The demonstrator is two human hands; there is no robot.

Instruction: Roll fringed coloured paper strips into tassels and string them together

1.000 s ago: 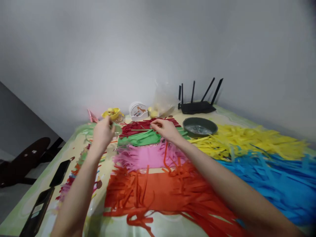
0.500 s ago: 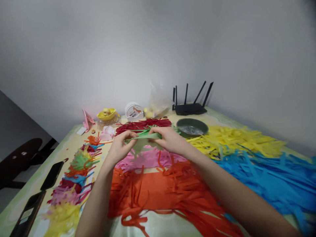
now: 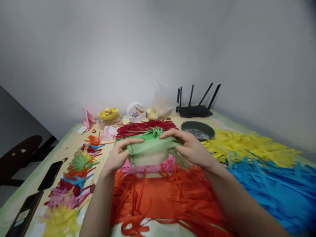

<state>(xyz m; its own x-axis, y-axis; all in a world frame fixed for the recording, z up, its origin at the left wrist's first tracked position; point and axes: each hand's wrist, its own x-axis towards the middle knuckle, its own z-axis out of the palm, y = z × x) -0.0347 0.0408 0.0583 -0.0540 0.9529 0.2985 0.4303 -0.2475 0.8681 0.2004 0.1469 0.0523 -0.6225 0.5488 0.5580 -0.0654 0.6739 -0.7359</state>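
Between both hands a light green sheet of fringed tissue paper [image 3: 149, 147] is stretched above the table, slightly blurred. My left hand [image 3: 120, 154] pinches its left end, and my right hand [image 3: 190, 146] grips the right end with thumb and fingers. Strips dangle beneath each hand. Behind it lies brighter green fringed paper [image 3: 145, 135], then dark red fringed paper [image 3: 135, 129]. Below the held sheet, pink fringed paper [image 3: 170, 163] shows in part, and orange fringed paper [image 3: 158, 194] spreads between my forearms.
Yellow [image 3: 254, 146] and blue fringed paper [image 3: 274, 187] lie to the right. A dark green bowl [image 3: 209, 130] and a black router [image 3: 195, 111] stand behind. Multicoloured tassels [image 3: 79, 164] and two phones [image 3: 50, 174] line the left. A yellow dish [image 3: 113, 114] sits at the back.
My hands have moved apart, the right one going rightward, and the light green paper is spread wider between them. The view has shifted slightly.
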